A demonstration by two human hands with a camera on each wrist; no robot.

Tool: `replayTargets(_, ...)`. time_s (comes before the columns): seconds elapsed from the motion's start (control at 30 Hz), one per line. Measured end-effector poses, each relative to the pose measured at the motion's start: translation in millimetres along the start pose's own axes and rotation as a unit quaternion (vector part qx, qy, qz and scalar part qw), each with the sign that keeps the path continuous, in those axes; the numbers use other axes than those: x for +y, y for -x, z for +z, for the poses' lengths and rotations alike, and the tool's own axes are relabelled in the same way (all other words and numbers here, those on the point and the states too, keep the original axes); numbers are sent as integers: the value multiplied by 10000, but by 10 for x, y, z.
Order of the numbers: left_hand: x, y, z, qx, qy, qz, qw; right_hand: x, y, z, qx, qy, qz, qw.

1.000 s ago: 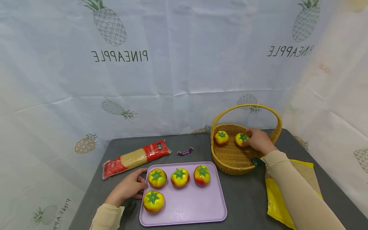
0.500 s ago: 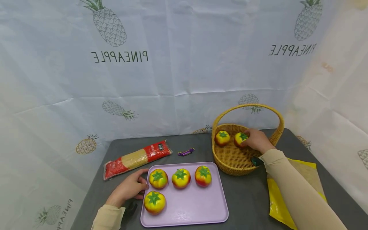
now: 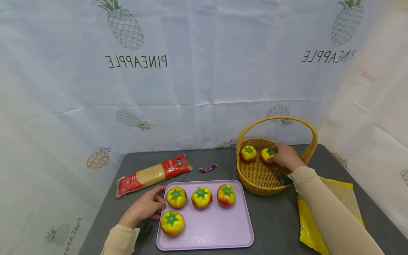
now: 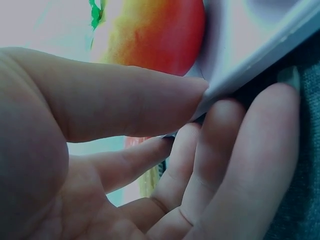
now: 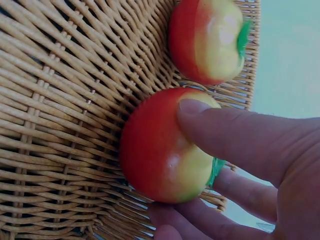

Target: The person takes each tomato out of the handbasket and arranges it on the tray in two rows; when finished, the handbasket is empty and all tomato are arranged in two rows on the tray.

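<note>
My right hand [image 3: 287, 157] reaches into a wicker basket [image 3: 259, 177] and grips a red-and-yellow toy tomato [image 5: 160, 145] with a green leafy top. In the right wrist view the thumb lies over its upper side and the fingers curl under it. A second toy tomato [image 3: 248, 153] sits beside it at the basket's left. My left hand [image 3: 143, 207] pinches the left rim of a lilac tray [image 3: 216, 226], thumb on the edge and fingers below it. Several toy tomatoes [image 3: 201, 197] rest on the tray, three in the back row and one in front at the left.
A red-ended pack of dry noodles [image 3: 154, 175] lies behind the left hand. Near it is a purple-wrapped candy [image 3: 208, 168]. A yellow packet [image 3: 310, 230] lies partly beneath the right forearm. The basket's tall handle [image 3: 277, 118] arches over its opening. A patterned cloth [image 3: 197, 78] hangs behind the table.
The view has shifted slightly, so everything sits a little farther right. Both hands keep their places, the right on the toy tomato and the left at the tray rim.
</note>
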State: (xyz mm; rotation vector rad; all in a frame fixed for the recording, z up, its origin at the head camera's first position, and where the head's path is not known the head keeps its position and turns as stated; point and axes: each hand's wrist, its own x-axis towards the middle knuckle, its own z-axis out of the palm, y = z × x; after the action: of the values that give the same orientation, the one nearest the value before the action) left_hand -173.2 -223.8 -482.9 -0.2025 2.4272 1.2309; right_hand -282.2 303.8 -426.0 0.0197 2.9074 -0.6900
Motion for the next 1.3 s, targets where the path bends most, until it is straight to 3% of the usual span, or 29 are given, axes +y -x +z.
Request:
replayTargets(0.17, -14, -7, 24, -87, 35, 120, 9999, -2, 80, -14, 49, -49, -30, 10000)
replayTargets(0.43, -61, 8, -28, -119, 73, 15, 9999, -90, 188, -48, 129, -170, -217, 9995)
replayTargets(0.77, -85, 16, -99, -134, 10, 81, 9999, -481, 643, -141, 372, -355, -849, 9951)
replayTargets(1.07, -70, 1, -84, -161, 36, 150, 9998, -916, 994, 36, 540, -301, -1313, 9894)
replayTargets(1.3, -36, 3, -49, -139, 33, 168, 9998, -1181, 1244, 288, 536, -493, -1686, 9830)
